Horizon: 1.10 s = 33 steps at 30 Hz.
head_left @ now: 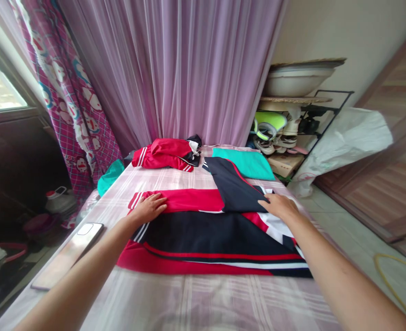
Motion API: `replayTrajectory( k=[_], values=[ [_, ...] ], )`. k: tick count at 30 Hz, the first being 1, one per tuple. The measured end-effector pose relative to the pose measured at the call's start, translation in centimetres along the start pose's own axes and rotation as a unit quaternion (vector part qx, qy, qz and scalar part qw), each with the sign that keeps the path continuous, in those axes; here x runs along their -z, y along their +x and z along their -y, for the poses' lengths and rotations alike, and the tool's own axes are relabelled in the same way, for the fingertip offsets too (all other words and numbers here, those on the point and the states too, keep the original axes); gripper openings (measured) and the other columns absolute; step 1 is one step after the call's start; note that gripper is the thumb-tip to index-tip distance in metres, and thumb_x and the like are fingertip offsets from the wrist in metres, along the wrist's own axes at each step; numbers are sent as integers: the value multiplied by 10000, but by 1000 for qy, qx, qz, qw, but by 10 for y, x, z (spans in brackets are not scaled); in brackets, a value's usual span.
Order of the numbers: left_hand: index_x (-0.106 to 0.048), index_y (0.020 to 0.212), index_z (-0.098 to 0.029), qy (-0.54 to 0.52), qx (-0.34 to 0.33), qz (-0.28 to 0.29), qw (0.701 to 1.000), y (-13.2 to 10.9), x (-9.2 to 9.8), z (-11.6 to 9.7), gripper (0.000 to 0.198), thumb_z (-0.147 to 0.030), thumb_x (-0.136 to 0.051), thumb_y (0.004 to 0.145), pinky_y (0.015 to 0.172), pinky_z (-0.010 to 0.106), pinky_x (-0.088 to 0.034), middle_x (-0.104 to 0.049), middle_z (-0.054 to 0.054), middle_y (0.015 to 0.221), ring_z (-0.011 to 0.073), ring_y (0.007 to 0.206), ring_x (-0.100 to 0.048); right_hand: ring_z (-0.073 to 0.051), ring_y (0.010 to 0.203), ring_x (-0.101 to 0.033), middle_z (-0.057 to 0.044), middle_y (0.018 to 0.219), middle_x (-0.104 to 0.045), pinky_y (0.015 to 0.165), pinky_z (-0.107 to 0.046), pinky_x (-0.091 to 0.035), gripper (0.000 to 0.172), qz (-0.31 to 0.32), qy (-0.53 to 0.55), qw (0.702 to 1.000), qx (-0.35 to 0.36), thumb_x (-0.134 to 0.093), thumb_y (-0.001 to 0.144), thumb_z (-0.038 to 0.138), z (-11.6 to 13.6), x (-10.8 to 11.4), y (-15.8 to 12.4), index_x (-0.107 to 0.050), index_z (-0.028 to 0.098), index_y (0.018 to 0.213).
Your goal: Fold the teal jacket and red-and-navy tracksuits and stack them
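A navy, red and white track jacket (206, 232) lies spread on the bed, with a red sleeve and a navy sleeve folded in over its body. My left hand (149, 207) rests palm down on the red sleeve (192, 200) near its striped cuff, fingers stretched out. At the other end my right hand (279, 205) touches the edge of the navy sleeve (234, 184) beside the white shoulder part; its thumb and a finger show apart, the other fingers are partly hidden. Neither hand lifts the cloth.
Behind the jacket lie a folded red garment (168, 154) and a folded teal cloth (240, 163). A phone (68, 253) rests near the left edge of the plaid bed sheet (203, 303). Purple curtains (175, 69) hang behind; a shoe rack (313, 117) stands at the right.
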<state>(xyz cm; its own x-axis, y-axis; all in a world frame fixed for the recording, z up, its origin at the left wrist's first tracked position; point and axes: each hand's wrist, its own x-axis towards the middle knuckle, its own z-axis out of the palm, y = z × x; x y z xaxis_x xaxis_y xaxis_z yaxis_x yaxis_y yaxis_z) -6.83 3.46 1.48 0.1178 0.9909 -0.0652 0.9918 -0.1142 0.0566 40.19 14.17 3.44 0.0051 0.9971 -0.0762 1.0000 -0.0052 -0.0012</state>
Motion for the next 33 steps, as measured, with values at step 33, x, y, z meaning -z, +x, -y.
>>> replayTrajectory(
  k=[33],
  values=[
    [-766,827,-247,300,-385,-101,867,178,62,-207,187,-149,-607,820,1214,491,-180,-717,76,1129,268,1334,-477,-207,1011,-653,-68,1049,-737,954,-378,-443,460,-41,173,922,344,-407,871,79,-21,-43,-46,-714,235,1176]
  ],
)
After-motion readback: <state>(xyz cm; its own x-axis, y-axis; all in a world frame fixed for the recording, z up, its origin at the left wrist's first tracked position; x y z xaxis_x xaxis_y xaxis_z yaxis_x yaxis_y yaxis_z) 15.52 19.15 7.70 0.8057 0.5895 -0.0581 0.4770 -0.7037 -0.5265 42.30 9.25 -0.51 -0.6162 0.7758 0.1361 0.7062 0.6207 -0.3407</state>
